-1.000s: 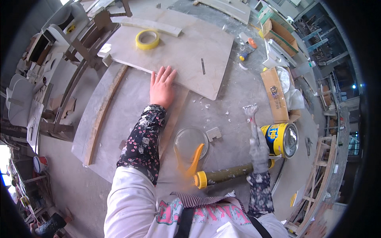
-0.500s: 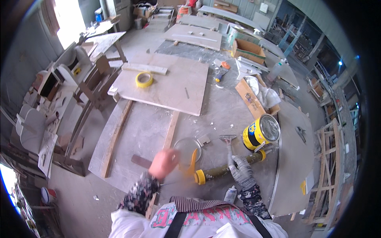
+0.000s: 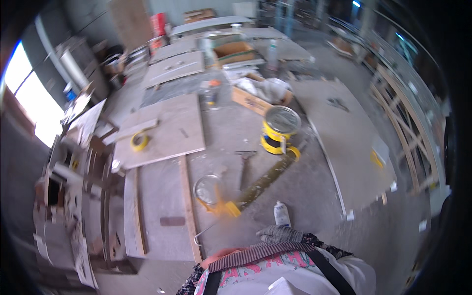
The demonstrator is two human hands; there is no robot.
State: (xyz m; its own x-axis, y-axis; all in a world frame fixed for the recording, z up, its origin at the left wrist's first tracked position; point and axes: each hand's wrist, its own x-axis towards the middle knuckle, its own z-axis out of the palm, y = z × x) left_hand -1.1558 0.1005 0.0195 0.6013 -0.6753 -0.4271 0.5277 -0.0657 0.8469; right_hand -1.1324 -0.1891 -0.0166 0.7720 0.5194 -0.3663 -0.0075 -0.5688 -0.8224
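Observation:
My bare left hand [image 3: 221, 256] is held close against my front, its fingers mostly hidden by the striped apron edge. My right hand [image 3: 279, 233], in a grey glove, lies across the front of my body with fingers stretched toward the left and nothing seen in it. Just beyond it a small white tube [image 3: 281, 214] stands or leans on the table. A caulking gun with a long olive barrel [image 3: 268, 181] and yellow end caps lies slantwise ahead of both hands. Its orange handle end is smeared, beside a round clear lid [image 3: 208, 190]. A scraper [image 3: 243, 167] rests farther off.
A yellow and black can [image 3: 280, 130] stands behind the barrel, near a cardboard box with white cloth [image 3: 263, 93]. On the left, a pale board [image 3: 169, 128] carries a roll of yellow tape [image 3: 139, 141]. Wooden strips [image 3: 189, 206] lie on the table [image 3: 162, 196].
Both hands have drawn back to my body; the right has left the scraper handle. My view has turned right, so the table's things appear shifted left.

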